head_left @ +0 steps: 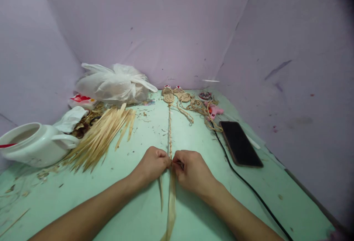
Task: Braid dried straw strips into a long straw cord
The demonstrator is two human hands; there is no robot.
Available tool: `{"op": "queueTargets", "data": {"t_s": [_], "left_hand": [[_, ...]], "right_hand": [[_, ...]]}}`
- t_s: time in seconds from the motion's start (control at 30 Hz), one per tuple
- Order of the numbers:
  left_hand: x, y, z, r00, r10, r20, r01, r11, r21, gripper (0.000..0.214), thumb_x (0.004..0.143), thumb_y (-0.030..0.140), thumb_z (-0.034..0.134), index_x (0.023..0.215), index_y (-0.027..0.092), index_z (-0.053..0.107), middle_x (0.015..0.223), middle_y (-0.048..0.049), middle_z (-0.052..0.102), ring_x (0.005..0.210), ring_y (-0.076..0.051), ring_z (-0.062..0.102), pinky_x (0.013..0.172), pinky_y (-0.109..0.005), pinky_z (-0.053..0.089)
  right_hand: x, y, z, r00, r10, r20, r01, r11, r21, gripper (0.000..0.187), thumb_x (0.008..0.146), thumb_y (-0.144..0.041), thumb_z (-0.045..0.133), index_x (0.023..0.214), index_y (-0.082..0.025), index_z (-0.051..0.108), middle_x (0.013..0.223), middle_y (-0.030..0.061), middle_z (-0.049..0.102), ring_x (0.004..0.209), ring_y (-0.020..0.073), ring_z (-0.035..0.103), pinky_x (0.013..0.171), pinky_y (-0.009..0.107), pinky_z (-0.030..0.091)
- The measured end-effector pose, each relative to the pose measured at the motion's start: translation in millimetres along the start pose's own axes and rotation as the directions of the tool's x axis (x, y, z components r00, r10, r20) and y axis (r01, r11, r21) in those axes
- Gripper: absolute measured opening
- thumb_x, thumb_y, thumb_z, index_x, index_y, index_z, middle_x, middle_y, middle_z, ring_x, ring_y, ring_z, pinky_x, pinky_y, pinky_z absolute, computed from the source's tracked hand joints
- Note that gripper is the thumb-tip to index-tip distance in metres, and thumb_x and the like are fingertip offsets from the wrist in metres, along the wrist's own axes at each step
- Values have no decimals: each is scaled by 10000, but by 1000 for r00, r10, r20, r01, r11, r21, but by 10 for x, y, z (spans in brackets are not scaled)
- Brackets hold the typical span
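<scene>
left hand [153,165] grip: pinching braided straw cord [170,130] | right hand [192,171] grip: pinching same cord, touching left | cord runs toward 12 o'clock on tabletop [143,204] | straw strips [102,136] at 10 o'clock | phone [240,143] at 2 o'clock

The flat tabletop [193,211] was pale mint green, the slim rectangular phone [240,143] glossy black, the small plastic glue gun [214,111] pink, and the braided straw cord [170,130] tan.

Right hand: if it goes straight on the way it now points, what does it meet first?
Likely the left hand: the right hand points inward at it, both pinching the braided strip between them.
</scene>
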State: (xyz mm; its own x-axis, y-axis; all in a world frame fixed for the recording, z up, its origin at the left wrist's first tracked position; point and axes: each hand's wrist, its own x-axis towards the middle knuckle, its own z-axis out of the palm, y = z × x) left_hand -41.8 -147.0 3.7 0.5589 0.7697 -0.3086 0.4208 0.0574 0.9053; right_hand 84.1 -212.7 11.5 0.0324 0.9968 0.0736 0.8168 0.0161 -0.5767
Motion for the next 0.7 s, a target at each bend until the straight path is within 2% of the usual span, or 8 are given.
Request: {"op": "queueTargets", "data": {"t_s": [0.1, 0.23, 0.33, 0.43, 0.53, 0.6, 0.67, 0.7], "left_hand": [[-7, -34, 37, 999, 8, -49, -8, 1000, 9, 158, 539, 152, 404, 400, 158, 330, 391, 65, 225, 415, -40, 191, 393, -199, 136], [-43, 16, 67, 996, -59, -66, 54, 995, -81, 150, 523, 141, 405, 397, 162, 327, 371, 69, 209, 397, -41, 184, 390, -207, 109], [-72, 68, 53, 988, -152, -7, 147, 968, -204, 152, 528, 143, 416, 396, 165, 345, 342, 75, 207, 351, -36, 166, 373, -211, 99], [-81, 77, 17, 994, -108, 32, 113, 971, -210, 103, 532, 142, 455, 429, 142, 455, 356, 67, 298, 359, -36, 219, 376, -201, 146], [-78, 68, -25, 999, -42, 17, 44, 984, -173, 59, 513, 126, 497, 458, 117, 517, 410, 47, 395, 410, -35, 279, 406, -190, 192], [-79, 81, -54, 996, -75, 39, 82, 973, -214, 55, 513, 145, 522, 464, 120, 517, 404, 50, 393, 402, -34, 276, 405, -193, 190], [-85, 111, -82, 991, -110, 75, 126, 957, -260, 72, 514, 179, 549, 478, 124, 519, 378, 58, 367, 375, -31, 254, 395, -197, 170], [-88, 127, -94, 989, -120, 91, 140, 952, -271, 89, 518, 199, 560, 487, 125, 523, 365, 63, 351, 362, -29, 240, 390, -198, 156]], "right_hand": [[-68, -60, 5, 999, -11, -33, 7, 990, -138, 123, 670, -144, 457, 604, -162, 559, 594, 21, 577, 516, 103, 462, 490, 227, 246], [-158, -124, 25, 997, -80, 25, 83, 969, -234, 130, 678, -150, 452, 666, -159, 581, 606, 30, 585, 504, 112, 471, 482, 247, 218], [-182, -152, 44, 983, -149, 105, 175, 928, -330, 155, 673, -128, 453, 728, -137, 598, 641, 65, 599, 487, 123, 465, 468, 265, 182], [-187, -168, 44, 970, -198, 142, 236, 904, -357, 177, 672, -111, 450, 753, -120, 607, 646, 87, 599, 486, 127, 461, 461, 276, 161], [-207, -180, 4, 963, -242, 114, 264, 931, -251, 147, 692, -143, 459, 706, -130, 604, 622, 76, 592, 484, 119, 451, 462, 272, 176], [-213, -177, -50, 958, -265, 105, 272, 960, -61, 152, 717, -209, 485, 621, -152, 589, 565, 36, 568, 465, 97, 424, 462, 254, 203], [-188, -157, -116, 980, -196, 43, 187, 970, 154, 271, 735, -302, 507, 508, -158, 539, 473, -2, 497, 439, 78, 386, 461, 235, 229], [-160, -139, -149, 995, -100, -18, 101, 961, 259, 322, 739, -343, 509, 476, -157, 514, 447, -10, 465, 438, 76, 379, 464, 228, 247]]}}
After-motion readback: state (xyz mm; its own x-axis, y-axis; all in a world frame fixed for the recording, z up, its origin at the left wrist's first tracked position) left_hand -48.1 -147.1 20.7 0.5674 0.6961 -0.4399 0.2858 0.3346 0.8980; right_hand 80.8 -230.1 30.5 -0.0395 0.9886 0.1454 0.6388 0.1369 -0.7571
